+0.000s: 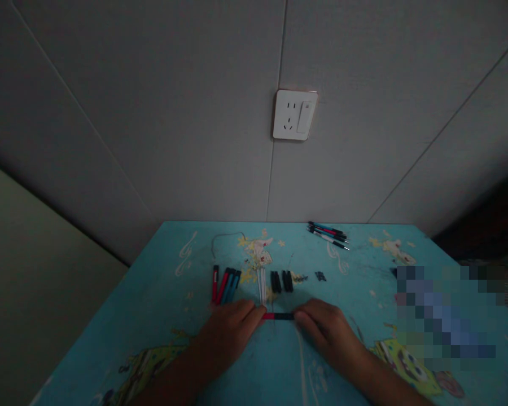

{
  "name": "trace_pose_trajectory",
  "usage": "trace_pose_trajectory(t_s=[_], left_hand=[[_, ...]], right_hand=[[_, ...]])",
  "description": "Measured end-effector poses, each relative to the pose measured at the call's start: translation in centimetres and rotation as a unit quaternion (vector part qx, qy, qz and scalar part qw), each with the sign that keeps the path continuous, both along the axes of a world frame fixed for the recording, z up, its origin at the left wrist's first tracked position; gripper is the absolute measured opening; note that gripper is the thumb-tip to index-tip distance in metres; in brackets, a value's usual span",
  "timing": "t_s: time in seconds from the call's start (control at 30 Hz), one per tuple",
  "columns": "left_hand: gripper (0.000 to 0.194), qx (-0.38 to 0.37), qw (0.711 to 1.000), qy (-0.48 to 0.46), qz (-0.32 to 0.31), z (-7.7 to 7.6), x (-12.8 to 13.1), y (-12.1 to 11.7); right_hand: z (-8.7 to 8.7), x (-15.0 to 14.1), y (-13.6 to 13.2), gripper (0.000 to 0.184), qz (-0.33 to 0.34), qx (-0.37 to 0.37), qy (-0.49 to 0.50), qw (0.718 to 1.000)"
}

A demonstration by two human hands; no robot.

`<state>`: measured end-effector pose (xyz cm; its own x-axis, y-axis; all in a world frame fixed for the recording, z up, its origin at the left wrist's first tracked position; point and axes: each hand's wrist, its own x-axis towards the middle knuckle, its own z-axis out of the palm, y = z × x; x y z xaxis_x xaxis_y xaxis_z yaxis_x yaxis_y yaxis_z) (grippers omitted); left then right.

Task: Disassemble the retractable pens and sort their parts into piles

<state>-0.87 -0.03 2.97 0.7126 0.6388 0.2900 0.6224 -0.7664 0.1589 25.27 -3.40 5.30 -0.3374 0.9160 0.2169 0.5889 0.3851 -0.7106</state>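
A red and black pen (278, 316) lies level between my two hands, close above or on the table. My left hand (232, 324) pinches its red end, and my right hand (322, 321) grips the black end. Just beyond my left hand are several red and blue pen barrels (226, 285) with dark ends. White refill tubes (261, 285) lie side by side past my left fingertips. Short black pen parts (281, 281) sit in pairs to their right. Small springs (300, 277) and a little heap of tiny black pieces (320, 276) lie farther right.
Several whole pens (328, 234) are grouped near the table's back edge. The blue table (152, 293) has a cartoon-printed cover and meets a grey wall with a socket (295, 115). A blurred-out patch (446, 313) hides something at the right.
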Motion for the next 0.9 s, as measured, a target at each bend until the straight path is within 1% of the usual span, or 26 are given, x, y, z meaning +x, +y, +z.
trace_pose_trajectory(t_s=[0.1,0.2,0.37,0.47,0.57,0.7,0.73,0.8,0.9], left_hand=[[0.018,-0.024,1.0,0.003,0.001,0.1,0.1,-0.1],[0.02,-0.059,0.998,0.004,0.013,0.4,0.2,-0.4],[0.024,-0.122,0.992,0.004,0.037,1.1,0.3,-0.7],[0.024,-0.138,0.99,0.006,0.04,1.3,0.2,-0.7],[0.024,-0.12,0.992,0.009,0.041,1.1,0.1,-0.5],[0.024,-0.091,0.995,0.001,0.034,0.9,0.1,-0.4],[0.024,-0.089,0.996,0.001,0.031,0.9,0.1,-0.4],[0.023,-0.092,0.995,0.004,0.026,0.9,0.1,-0.4],[0.023,-0.094,0.995,0.009,0.02,0.8,0.1,-0.5]], right_hand=[[-0.1,0.0,0.1,0.019,0.006,0.014,0.001,1.0],[0.0,-0.1,0.1,0.014,0.008,0.03,0.025,0.999],[0.6,-0.5,0.1,0.014,0.008,0.053,0.07,0.996],[0.6,-0.3,0.2,0.015,0.003,0.058,0.071,0.996],[0.1,1.0,1.0,0.018,-0.028,0.074,0.044,0.996],[-0.7,4.0,3.0,0.018,-0.142,0.1,-0.007,0.985],[-1.0,4.7,3.5,0.017,-0.158,0.11,-0.025,0.981],[-1.4,5.8,4.5,0.016,-0.156,0.126,-0.066,0.977],[-2.0,6.3,5.3,0.018,-0.125,0.139,-0.119,0.975]])
